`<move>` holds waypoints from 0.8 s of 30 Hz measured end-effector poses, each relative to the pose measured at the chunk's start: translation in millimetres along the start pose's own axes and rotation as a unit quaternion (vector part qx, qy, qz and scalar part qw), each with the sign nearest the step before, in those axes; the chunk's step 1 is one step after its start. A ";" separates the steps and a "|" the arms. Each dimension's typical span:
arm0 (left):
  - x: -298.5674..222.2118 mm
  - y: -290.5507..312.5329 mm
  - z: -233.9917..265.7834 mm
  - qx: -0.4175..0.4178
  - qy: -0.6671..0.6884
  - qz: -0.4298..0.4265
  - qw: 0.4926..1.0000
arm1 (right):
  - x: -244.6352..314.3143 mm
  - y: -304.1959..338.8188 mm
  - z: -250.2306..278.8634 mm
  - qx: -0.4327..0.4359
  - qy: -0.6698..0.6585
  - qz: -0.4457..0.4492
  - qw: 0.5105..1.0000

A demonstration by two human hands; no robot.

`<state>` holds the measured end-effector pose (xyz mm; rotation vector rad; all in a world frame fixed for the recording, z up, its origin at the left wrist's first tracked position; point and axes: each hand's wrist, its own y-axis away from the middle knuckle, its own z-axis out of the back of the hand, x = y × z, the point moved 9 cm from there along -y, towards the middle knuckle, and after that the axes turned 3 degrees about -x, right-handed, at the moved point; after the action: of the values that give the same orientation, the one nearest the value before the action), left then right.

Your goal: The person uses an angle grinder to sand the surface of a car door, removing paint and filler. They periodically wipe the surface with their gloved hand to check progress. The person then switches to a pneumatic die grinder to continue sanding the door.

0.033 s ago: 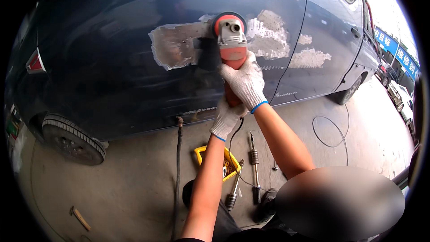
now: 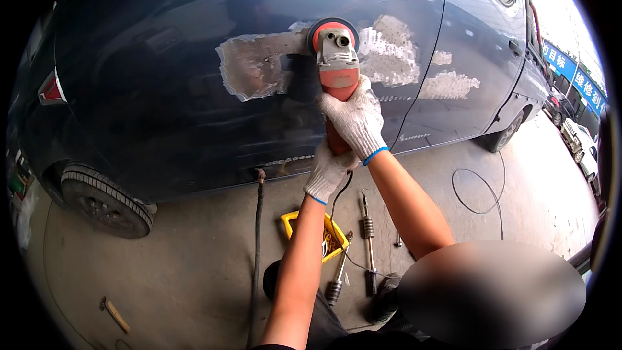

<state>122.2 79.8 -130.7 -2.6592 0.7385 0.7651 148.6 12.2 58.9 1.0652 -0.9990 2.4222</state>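
Note:
An angle grinder (image 2: 339, 76) with a red and grey body is held up against the dark blue car door (image 2: 194, 123). My right hand (image 2: 356, 116), in a white knit glove, is closed around its body just behind the grey head. Lower down, my left hand (image 2: 328, 172), gloved too, grips the rear of its handle. The round disc (image 2: 314, 32) lies over the door's surface between two bared metal patches. One sanded patch (image 2: 246, 68) spreads to its left, and a pitted, dimpled patch (image 2: 392, 58) to its right. A black cord (image 2: 335, 207) hangs from the handle.
On the floor below lie a yellow tray (image 2: 337, 253) of small parts, slide hammers (image 2: 368, 233) and a hammer (image 2: 115, 314). A thick dark cable (image 2: 258, 246) reaches up to the door's lower edge. A thin hose (image 2: 476, 207) curls at the right. The rear wheel (image 2: 107, 204) stands left.
The angle grinder has shifted very slightly to the right along the door. Both hands keep the same grip.

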 end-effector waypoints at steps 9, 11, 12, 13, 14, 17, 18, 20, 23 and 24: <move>-15.8 9.1 -11.0 -0.029 -0.128 -0.045 0.990 | -12.8 -4.3 3.8 -0.006 -0.003 -0.004 1.000; -15.2 10.9 -16.5 0.036 -0.187 -0.096 0.977 | -10.4 -8.2 5.0 -0.007 -0.002 0.007 1.000; -15.6 5.9 -12.5 0.055 -0.118 -0.091 0.987 | 0.8 -7.0 2.4 -0.007 0.011 0.028 1.000; -14.8 4.6 -17.6 0.073 -0.048 -0.074 0.993 | 9.2 -6.0 -1.6 -0.007 0.029 0.043 0.999; -16.9 7.3 -13.9 0.053 -0.086 -0.075 0.992 | 11.8 -4.7 -5.0 0.017 0.053 0.022 0.998; -22.2 1.1 -7.6 0.052 -0.151 -0.098 0.982 | 8.3 -8.4 -1.4 -0.012 0.037 0.030 0.999; -21.5 8.9 -16.3 0.029 -0.242 -0.118 0.963 | -3.3 -7.4 4.8 -0.024 0.038 0.007 0.999; -19.5 15.7 -20.6 0.010 -0.294 -0.125 0.948 | -7.0 -6.1 7.3 -0.012 0.011 -0.004 1.000; -17.5 11.2 -21.0 0.001 -0.132 -0.060 0.989 | -1.9 -11.2 5.4 -0.039 0.050 0.027 0.998; -17.3 11.4 -21.6 -0.026 -0.029 -0.018 0.999 | 8.7 -7.0 1.1 0.000 0.028 0.018 0.999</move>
<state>112.4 68.7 -104.7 -2.6752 0.6633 0.8595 147.0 16.4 69.2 0.9834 -1.0076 2.4659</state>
